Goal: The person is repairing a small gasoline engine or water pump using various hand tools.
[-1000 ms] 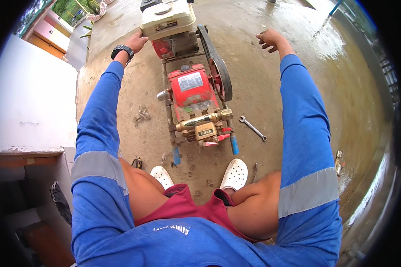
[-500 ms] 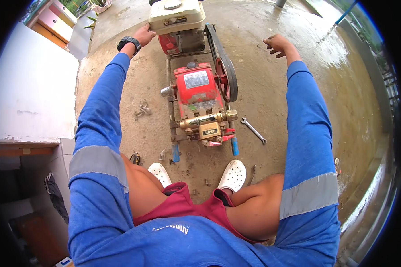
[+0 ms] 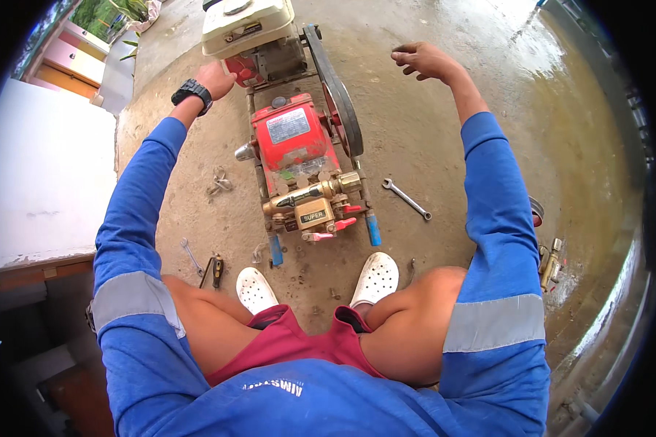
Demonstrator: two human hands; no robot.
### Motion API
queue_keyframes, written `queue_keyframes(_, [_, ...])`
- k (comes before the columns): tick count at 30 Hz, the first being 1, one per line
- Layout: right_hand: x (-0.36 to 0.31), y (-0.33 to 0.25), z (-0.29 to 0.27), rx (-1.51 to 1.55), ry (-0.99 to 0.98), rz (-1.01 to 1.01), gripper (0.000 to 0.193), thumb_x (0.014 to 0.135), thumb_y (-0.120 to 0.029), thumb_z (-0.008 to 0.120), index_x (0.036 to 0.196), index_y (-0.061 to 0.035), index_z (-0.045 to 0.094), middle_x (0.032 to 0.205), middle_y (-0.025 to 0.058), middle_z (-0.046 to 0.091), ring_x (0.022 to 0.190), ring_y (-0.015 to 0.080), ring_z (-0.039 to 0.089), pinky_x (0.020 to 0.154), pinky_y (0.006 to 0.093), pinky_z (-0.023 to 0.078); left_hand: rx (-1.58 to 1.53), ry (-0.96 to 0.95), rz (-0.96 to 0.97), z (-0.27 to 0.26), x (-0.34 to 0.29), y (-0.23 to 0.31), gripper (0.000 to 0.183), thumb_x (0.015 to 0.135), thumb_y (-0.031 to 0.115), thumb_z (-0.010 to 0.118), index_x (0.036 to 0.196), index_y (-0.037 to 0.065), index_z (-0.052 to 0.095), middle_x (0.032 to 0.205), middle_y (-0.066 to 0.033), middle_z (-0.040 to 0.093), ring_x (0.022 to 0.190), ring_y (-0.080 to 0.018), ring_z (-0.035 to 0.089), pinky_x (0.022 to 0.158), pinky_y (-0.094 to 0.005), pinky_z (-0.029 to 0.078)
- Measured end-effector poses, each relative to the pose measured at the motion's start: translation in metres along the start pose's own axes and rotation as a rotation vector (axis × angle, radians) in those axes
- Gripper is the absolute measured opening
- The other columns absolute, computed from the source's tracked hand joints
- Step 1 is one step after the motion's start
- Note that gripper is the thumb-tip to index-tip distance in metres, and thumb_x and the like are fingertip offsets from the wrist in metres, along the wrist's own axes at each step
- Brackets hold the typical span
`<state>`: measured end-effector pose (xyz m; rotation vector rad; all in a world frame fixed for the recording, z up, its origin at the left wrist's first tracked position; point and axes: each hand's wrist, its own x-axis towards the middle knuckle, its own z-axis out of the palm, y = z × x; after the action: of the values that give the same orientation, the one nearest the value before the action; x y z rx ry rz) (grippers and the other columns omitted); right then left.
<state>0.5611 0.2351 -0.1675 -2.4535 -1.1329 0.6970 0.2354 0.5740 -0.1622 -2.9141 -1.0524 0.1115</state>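
A pressure-washer pump set stands on the floor before me: a red pump (image 3: pixel 294 146) with brass fittings, joined by a black belt (image 3: pixel 328 80) to an engine (image 3: pixel 280 60) under a cream fuel tank (image 3: pixel 248 28). My left hand (image 3: pixel 215 79), with a black watch at the wrist, is closed at the engine's red side cover, just below the tank; what its fingers hold is hidden. Out to the right of the belt, my right hand (image 3: pixel 426 61) hangs in the air, palm down, fingers loosely apart and holding nothing.
A combination wrench (image 3: pixel 407 199) lies right of the pump. Near my left knee are another wrench (image 3: pixel 192 255) and a screwdriver (image 3: pixel 217 271). A brass fitting (image 3: pixel 552 266) lies beyond my right elbow. The white wall (image 3: pixel 47 175) borders the left; wet concrete spreads right.
My left hand has left the fuel tank's left edge and dropped to the red engine cover. The view has shifted, with the machine now further left. My right hand remains raised.
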Motion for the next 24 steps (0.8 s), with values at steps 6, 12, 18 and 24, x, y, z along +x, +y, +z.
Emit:
queue_keyframes(6, [0.001,0.057,0.027,-0.335,-0.106,-0.063,0.052,0.098,-0.043,0.059,0.134,-0.0048,0.062,0.120,0.0164,0.071,0.110,0.0340,0.067,0.092,0.0446,0.054,-0.136,-0.325,0.246,-0.001,-0.014,0.049,0.055,0.094,0.044,0.060,0.123,-0.003,0.066,0.115,-0.0274,0.068,0.107,-0.0409,0.066,0.094,-0.0462,0.051])
queue_keyframes(12, [-0.053,0.053,0.110,0.114,-0.143,-0.183,0.044,0.098,-0.039,0.059,0.127,-0.0064,0.067,0.124,0.0176,0.069,0.116,0.0338,0.064,0.099,0.0406,0.050,-0.350,-0.413,0.260,0.013,-0.082,0.067,0.069,0.101,0.055,0.050,0.141,-0.002,0.052,0.129,-0.0263,0.063,0.119,-0.0358,0.062,0.103,-0.0413,0.047])
queue_keyframes(18, [-0.128,0.035,0.225,0.420,0.009,-0.086,0.031,0.096,-0.031,0.062,0.112,-0.0060,0.071,0.105,0.0181,0.073,0.097,0.0370,0.069,0.086,0.0461,0.053,-0.442,-0.442,0.166,0.030,-0.087,0.062,0.077,0.101,0.059,0.048,0.150,-0.001,0.039,0.140,-0.0247,0.055,0.130,-0.0334,0.054,0.109,-0.0396,0.042])
queue_keyframes(24, [-0.196,-0.014,0.289,0.500,0.363,-0.136,0.023,0.094,-0.026,0.065,0.096,-0.0029,0.069,0.088,0.0160,0.072,0.085,0.0422,0.066,0.073,0.0496,0.051,-0.572,-0.460,0.216,0.040,-0.087,0.058,0.073,0.103,0.055,0.048,0.149,-0.001,0.038,0.137,-0.0244,0.057,0.127,-0.0310,0.056,0.107,-0.0382,0.043])
